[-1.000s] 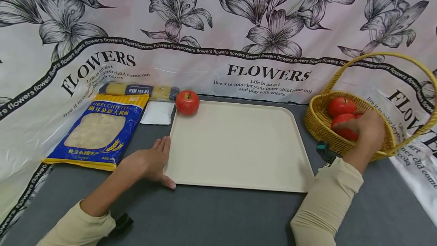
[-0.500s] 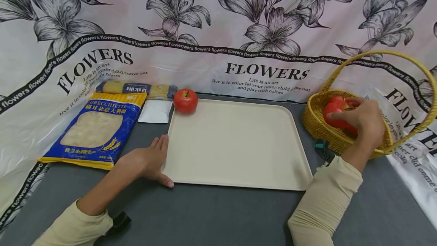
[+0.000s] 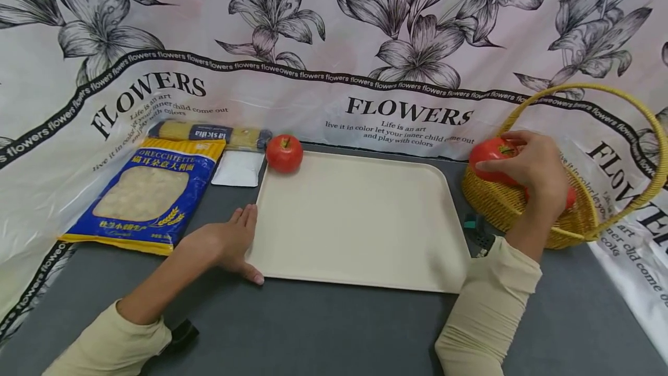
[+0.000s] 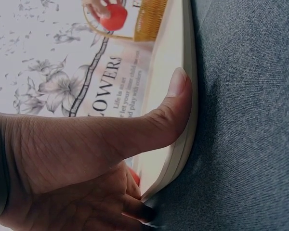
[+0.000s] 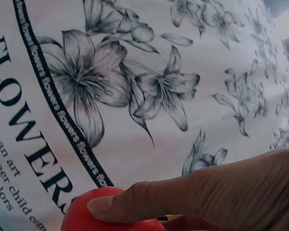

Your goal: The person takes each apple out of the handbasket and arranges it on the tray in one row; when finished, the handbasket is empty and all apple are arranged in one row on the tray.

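With thumb and fingers, my right hand (image 3: 545,167) grips a red apple (image 3: 485,160), raised over the left rim of the yellow woven basket (image 3: 493,205). In the right wrist view the thumb lies across this apple (image 5: 82,214); most of the other fingers are hidden. Inside the basket another red fruit (image 3: 570,197) shows partly behind the wrist. My left hand (image 3: 227,245) rests against the left edge of a cream rectangular tray (image 3: 360,225), its fingers straight and the thumb at the near corner. A second apple (image 3: 284,154) sits at the tray's far left corner.
Left of the tray lie a blue and yellow orecchiette pasta bag (image 3: 141,193), a long pasta pack (image 3: 209,134) and a small white packet (image 3: 238,168). The basket's tall handle (image 3: 621,94) arches behind the right hand. A flower-printed sheet (image 3: 292,91) hangs behind the grey table (image 3: 323,329).
My right hand has taken hold of an apple inside the basket and lifted it up and leftward to the rim. The left hand stays at the tray's edge.
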Tool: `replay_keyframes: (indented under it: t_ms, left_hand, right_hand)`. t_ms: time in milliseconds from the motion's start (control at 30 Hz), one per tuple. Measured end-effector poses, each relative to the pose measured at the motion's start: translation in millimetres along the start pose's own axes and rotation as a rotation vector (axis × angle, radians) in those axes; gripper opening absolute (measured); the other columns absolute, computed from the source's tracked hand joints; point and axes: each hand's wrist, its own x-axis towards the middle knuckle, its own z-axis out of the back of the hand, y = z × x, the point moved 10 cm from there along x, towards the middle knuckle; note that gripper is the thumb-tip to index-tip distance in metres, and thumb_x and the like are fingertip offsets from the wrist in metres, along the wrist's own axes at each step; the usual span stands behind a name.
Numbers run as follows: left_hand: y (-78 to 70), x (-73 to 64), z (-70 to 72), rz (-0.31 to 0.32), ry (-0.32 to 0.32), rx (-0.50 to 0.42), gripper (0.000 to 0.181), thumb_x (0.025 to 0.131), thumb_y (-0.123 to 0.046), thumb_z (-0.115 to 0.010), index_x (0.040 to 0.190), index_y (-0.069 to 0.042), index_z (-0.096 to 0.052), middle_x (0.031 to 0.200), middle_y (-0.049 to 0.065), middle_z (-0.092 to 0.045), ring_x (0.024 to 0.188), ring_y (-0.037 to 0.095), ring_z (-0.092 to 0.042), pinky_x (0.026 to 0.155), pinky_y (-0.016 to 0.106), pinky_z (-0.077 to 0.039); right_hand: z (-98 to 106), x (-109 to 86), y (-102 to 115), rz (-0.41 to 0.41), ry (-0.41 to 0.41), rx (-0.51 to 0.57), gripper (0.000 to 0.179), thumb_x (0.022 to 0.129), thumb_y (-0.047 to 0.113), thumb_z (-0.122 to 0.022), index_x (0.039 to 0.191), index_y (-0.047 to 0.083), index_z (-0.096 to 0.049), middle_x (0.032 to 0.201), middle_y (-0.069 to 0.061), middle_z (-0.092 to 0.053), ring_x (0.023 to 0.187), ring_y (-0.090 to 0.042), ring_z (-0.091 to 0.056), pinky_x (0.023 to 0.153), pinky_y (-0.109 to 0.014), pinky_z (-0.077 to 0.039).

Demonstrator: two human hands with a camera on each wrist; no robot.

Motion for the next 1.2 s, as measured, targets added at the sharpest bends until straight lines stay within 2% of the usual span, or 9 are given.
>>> replay_keyframes:
  t_ms: [100,233,467,633,867,1200]
  left_hand:
    - [0.3,1.3,0.0,-0.004,0.003,0.002,0.142,0.076,-0.066,-0.083,0.163,0.011,-0.001,0.173,0.034,0.001,0.161,0.053,-0.006,0.128,0.065,-0.021]
    - [0.7,3.1,0.0,-0.008,0.009,0.01,0.142,0.077,-0.067,-0.082,0.162,0.012,-0.001,0.172,0.034,0.002,0.161,0.053,-0.005,0.129,0.064,-0.019]
    - [3.5,2.6,-2.6,0.002,0.021,0.003,0.143,0.076,-0.067,-0.083,0.163,0.011,0.0,0.173,0.033,0.003,0.161,0.053,-0.004,0.129,0.065,-0.019]
    - [4.0,2.3,-3.1,0.006,0.02,-0.002,0.144,0.075,-0.068,-0.082,0.163,0.01,0.0,0.173,0.033,0.003,0.161,0.053,-0.004,0.129,0.065,-0.019]
    - [1.6,2.3,-2.8,-0.003,0.006,0.004,0.144,0.076,-0.068,-0.083,0.162,0.012,0.0,0.172,0.034,0.002,0.161,0.052,-0.005,0.13,0.062,-0.019]
    - [-0.5,-0.1,0.2,-0.019,-0.023,0.018,0.144,0.075,-0.068,-0.084,0.161,0.014,-0.003,0.171,0.037,-0.003,0.16,0.054,-0.009,0.128,0.064,-0.022]
  right_hand:
    - [-6,1.1,13,0.035,0.012,0.0,0.085,0.09,0.037,-0.081,0.157,0.001,-0.043,0.155,-0.037,-0.042,0.135,-0.052,-0.041,0.104,-0.071,-0.044]
    - [-16,3.2,31,0.068,0.028,-0.021,0.083,0.09,0.034,-0.081,0.157,0.002,-0.044,0.155,-0.036,-0.044,0.135,-0.054,-0.041,0.106,-0.074,-0.044]
    - [-45,4.3,76,0.181,0.088,-0.021,0.08,0.086,0.024,-0.086,0.151,-0.002,-0.048,0.147,-0.035,-0.051,0.13,-0.053,-0.047,0.104,-0.07,-0.05]
    - [-67,1.4,108,0.268,0.121,-0.007,0.078,0.083,0.023,-0.087,0.147,-0.003,-0.051,0.143,-0.033,-0.056,0.128,-0.05,-0.051,0.104,-0.066,-0.052]
    - [-109,0.2,150,0.394,0.169,0.048,0.065,0.082,0.018,-0.086,0.136,-0.005,-0.058,0.136,-0.029,-0.063,0.125,-0.042,-0.057,0.107,-0.059,-0.052]
    - [-170,-1.0,187,0.509,0.237,0.047,0.062,0.081,0.012,-0.087,0.134,-0.003,-0.06,0.133,-0.024,-0.065,0.123,-0.038,-0.059,0.102,-0.054,-0.058]
